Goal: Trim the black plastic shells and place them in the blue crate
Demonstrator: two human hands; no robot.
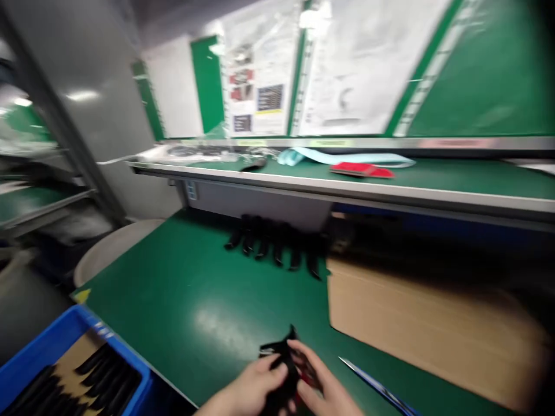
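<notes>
Two hands of yours: left hand and right hand gripped a black piece above the green bench mat; blue bin near left, cardboard sheet right, posted charts far.

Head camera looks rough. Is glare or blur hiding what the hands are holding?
Head view: the whole frame is motion-blurred and tilted, so the black piece between the left hand and right hand lacks detail; glare sits on the green bench mat.

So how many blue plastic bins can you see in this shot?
1: a blue plastic bin of long black strips, cut off by the lower left corner, beside the green-topped bench. Others could sit out of frame.
</notes>
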